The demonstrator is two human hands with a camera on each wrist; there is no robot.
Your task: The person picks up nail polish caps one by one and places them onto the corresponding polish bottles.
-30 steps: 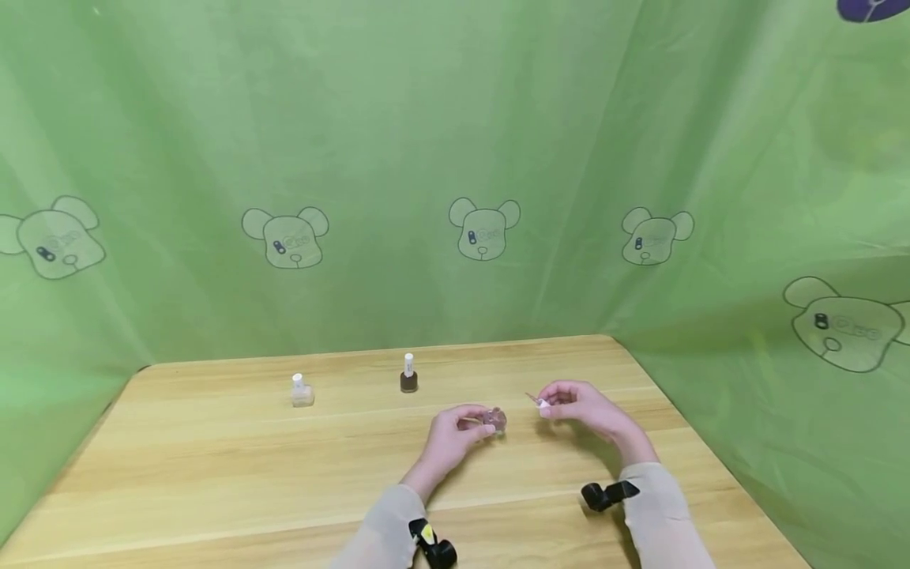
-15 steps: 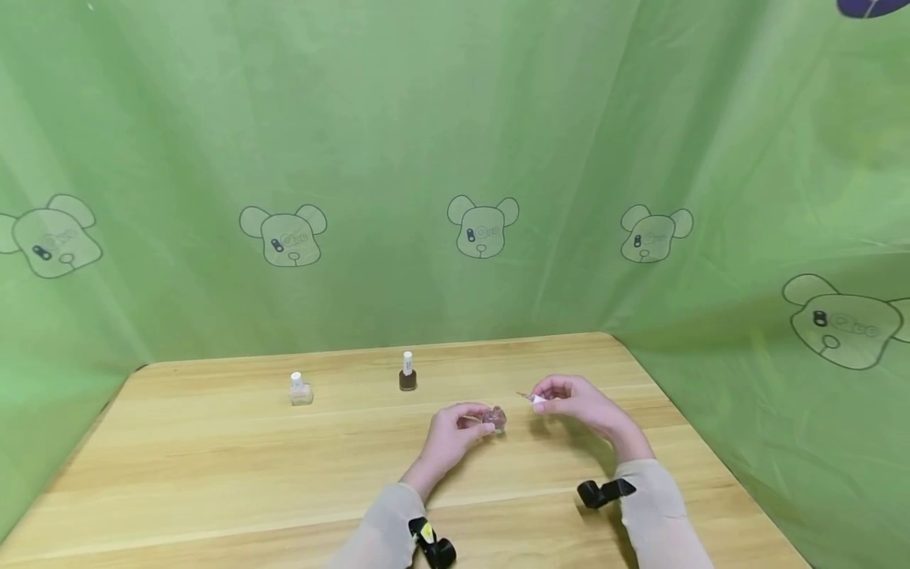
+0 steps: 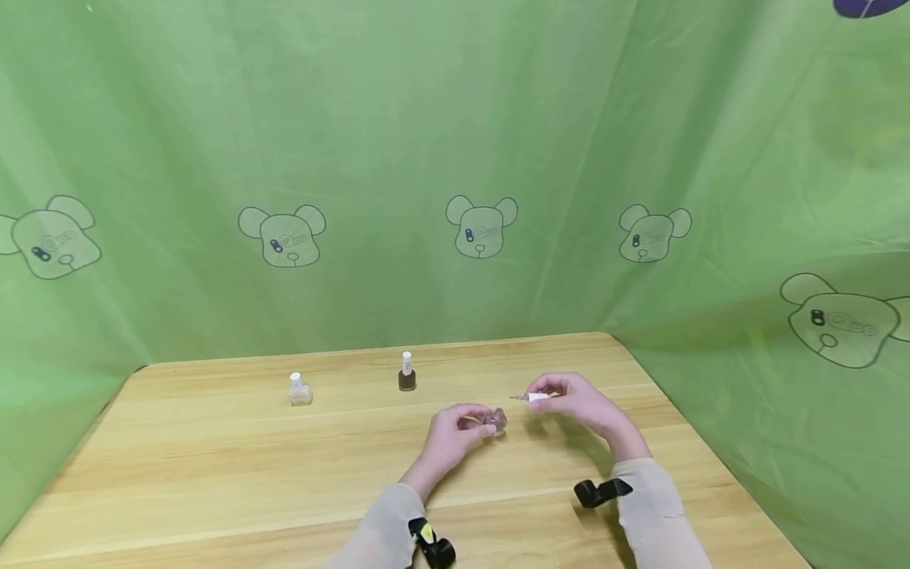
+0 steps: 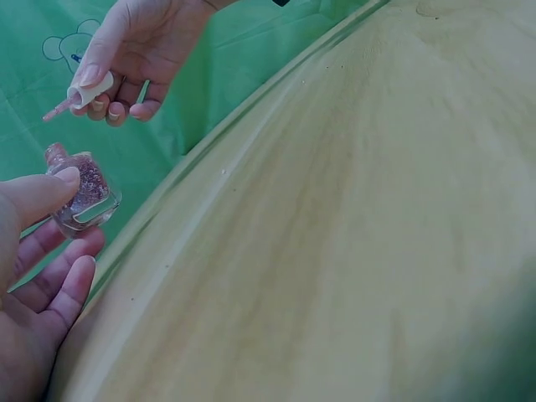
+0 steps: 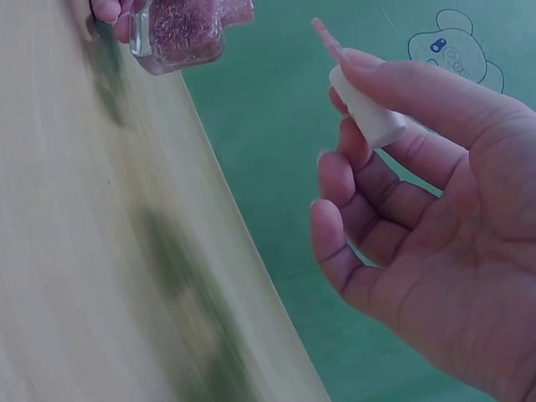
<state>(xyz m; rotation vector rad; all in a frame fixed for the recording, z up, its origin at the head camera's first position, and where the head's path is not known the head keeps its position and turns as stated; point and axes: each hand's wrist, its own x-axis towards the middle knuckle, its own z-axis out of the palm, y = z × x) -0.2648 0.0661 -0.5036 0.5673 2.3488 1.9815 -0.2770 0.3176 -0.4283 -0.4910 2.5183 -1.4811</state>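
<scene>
My left hand (image 3: 452, 439) pinches a clear nail polish bottle (image 4: 86, 194) filled with pink glitter polish, thumb on one face and fingers behind. Its neck is uncapped and leans toward the right hand. My right hand (image 3: 577, 405) holds the white cap (image 5: 368, 109) between thumb and fingers. From the cap sticks a small brush (image 5: 325, 38) coated in pink glitter, pointing left toward the bottle. A short gap lies between brush tip and bottle neck in the head view. In the right wrist view part of the bottle is cut off by the top edge.
A dark nail polish bottle (image 3: 407, 380) with a white cap stands toward the back of the wooden table (image 3: 284, 474). Further left stands a pale, clear nail polish bottle (image 3: 301, 394), also white-capped. A green curtain (image 3: 384, 158) with bear-head prints surrounds the table's back and sides.
My right hand has moved slightly left, and the cap has turned so its brush lies more level, pointing left. The left hand and its bottle have stayed nearly still.
</scene>
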